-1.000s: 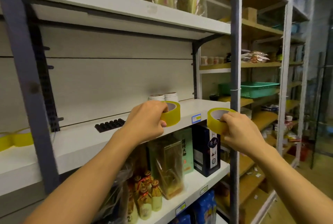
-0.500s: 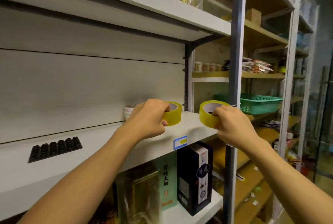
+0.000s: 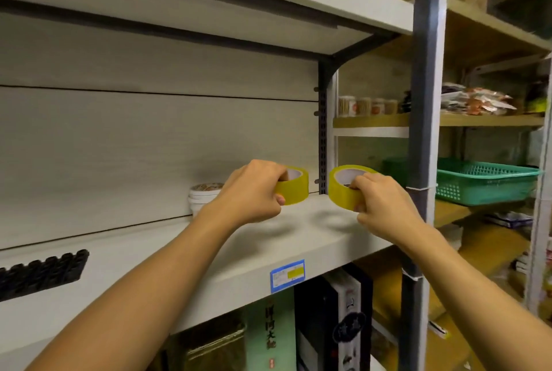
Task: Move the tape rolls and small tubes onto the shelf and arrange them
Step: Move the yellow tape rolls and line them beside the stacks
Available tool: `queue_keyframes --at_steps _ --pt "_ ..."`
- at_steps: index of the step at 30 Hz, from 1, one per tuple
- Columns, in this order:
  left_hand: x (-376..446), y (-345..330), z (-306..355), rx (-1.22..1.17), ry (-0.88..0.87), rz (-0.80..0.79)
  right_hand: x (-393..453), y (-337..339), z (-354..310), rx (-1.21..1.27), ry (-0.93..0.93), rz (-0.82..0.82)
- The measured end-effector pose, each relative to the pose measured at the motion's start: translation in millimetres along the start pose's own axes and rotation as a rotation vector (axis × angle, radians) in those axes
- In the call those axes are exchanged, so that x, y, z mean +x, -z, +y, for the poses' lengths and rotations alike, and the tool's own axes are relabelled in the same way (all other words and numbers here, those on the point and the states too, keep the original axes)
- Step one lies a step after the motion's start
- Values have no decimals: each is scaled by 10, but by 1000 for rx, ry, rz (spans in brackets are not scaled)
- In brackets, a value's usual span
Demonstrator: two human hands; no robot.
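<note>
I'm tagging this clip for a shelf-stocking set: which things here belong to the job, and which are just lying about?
Job:
- left hand holding a yellow tape roll
- right hand holding a second yellow tape roll
- grey shelf
- white tubs, perhaps already placed

Lying about:
- black tray
- green basket
- black box below
</note>
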State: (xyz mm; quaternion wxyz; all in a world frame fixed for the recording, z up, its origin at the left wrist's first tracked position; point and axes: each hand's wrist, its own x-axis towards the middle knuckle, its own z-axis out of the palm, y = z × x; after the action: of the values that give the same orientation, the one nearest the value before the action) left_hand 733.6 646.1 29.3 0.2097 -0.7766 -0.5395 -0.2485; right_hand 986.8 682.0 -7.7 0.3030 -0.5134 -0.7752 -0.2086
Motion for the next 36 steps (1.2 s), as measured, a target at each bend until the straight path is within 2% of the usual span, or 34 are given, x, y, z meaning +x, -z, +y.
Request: queue_keyframes --at_steps 9,15,20,24,29,36 --pt "475 -551 100 52 133 -48 809 -665 561 115 173 29" --pt "893 -915 216 102 166 -142 1267 -946 781 210 224 -61" --pt "1092 -1167 186 101 186 -213 1303 -1193 856 270 185 -138" --pt "1108 -1367 72 66 204 -269 1303 -1353 800 311 274 -208" --pt "1050 -1536 -82 13 204 -302 1379 -1436 790 276 252 -166" --pt "1033 -1630 -149 -9 204 -247 1373 -1499 813 292 240 -165"
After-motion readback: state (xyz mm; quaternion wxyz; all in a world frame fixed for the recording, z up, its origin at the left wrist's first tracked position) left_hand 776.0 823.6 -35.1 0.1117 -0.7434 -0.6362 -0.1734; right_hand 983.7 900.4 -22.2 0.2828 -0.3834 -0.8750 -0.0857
